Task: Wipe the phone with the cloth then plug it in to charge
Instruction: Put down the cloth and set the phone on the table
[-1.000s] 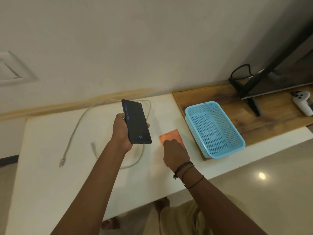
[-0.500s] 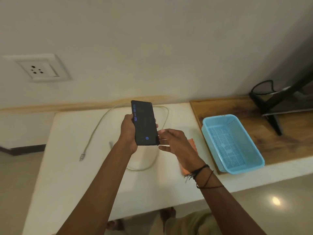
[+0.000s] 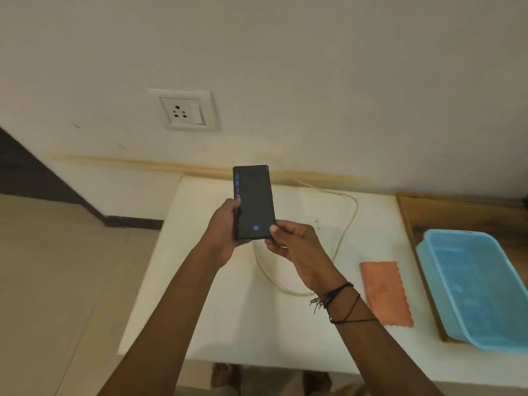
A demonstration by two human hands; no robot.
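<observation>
The left hand [image 3: 221,235] is curled around the left side of the flat black phone [image 3: 253,202] and holds it up over the back part of the white desk [image 3: 205,310], screen facing up. The right hand [image 3: 297,247] pinches the phone's bottom right corner with its thumb and bent fingers. The small orange cloth [image 3: 385,292] lies flat near the desk's right edge, just beside the light blue plastic basket [image 3: 474,287], and the white charging cable [image 3: 347,224] loops on the desk behind the hands.

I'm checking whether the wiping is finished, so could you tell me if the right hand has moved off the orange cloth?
Yes. The right hand left the orange cloth on the table and moved left to the phone.
</observation>
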